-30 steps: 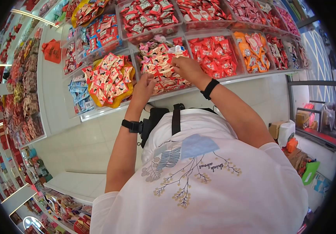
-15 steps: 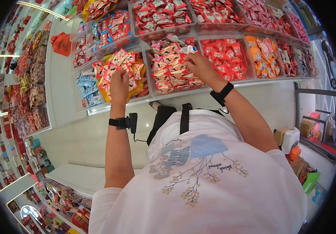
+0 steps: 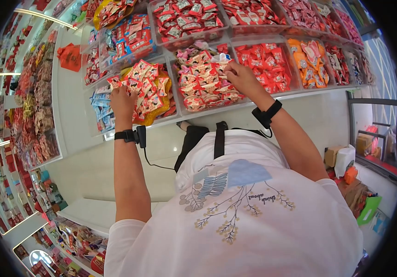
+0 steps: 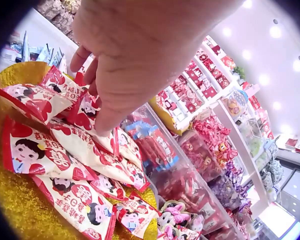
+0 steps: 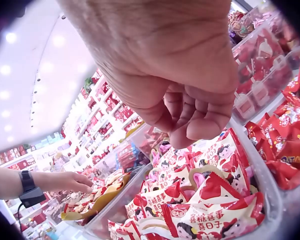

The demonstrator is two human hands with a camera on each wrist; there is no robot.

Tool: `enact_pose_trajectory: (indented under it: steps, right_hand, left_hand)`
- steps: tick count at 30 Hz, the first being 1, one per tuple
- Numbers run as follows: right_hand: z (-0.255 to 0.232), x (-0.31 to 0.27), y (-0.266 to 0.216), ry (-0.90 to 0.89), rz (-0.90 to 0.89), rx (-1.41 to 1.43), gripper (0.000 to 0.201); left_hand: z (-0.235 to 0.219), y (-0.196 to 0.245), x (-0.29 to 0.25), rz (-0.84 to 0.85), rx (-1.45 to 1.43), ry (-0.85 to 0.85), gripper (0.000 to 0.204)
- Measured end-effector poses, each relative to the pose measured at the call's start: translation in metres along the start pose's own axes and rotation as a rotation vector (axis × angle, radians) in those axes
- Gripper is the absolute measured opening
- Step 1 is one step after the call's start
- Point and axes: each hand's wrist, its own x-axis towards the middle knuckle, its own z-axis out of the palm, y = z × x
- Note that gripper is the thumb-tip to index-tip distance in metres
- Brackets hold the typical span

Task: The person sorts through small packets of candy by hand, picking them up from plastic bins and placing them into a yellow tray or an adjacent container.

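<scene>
My left hand [image 3: 123, 100] is at the left side of a heap of red-and-cream candy packets [image 3: 146, 76] on a gold cloth-like base [image 4: 12, 200]. In the left wrist view its thumb and bent fingers [image 4: 91, 72] stand apart over the heap, a packet [image 4: 85, 111] showing between them. Over the neighbouring clear bin [image 5: 270, 200], my right hand [image 3: 243, 79] hangs with fingers loosely curled and nothing visible in them. Its fingertips come close above similar packets [image 5: 215, 217] in that bin. Small pink and grey items [image 3: 201, 45] lie at the bin's back.
Red packets [image 3: 265, 64] fill the bin to the right, with orange ones [image 3: 303, 62] beyond. Blue packets [image 3: 101, 108] lie left of the heap. More bins [image 3: 187, 18] stand behind, and the white counter edge [image 3: 272, 100] runs along the front.
My left hand has moved left from the bin of packets, across the heap, to its left side. My right hand stays over the bin. The head view has shifted slightly.
</scene>
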Motion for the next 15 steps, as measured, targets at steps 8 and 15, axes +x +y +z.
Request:
enact_pose_trajectory:
  steps: [8, 15]
  right_hand:
    - [0.0, -0.008, -0.004, -0.002, 0.058, 0.011, 0.018]
    - [-0.004, -0.007, -0.021, -0.031, 0.049, 0.075, 0.017]
  left_hand:
    - [-0.003, 0.001, 0.009, 0.041, -0.129, 0.016, 0.035]
    - [-0.015, 0.0, 0.006, 0.082, -0.46, 0.056, 0.021]
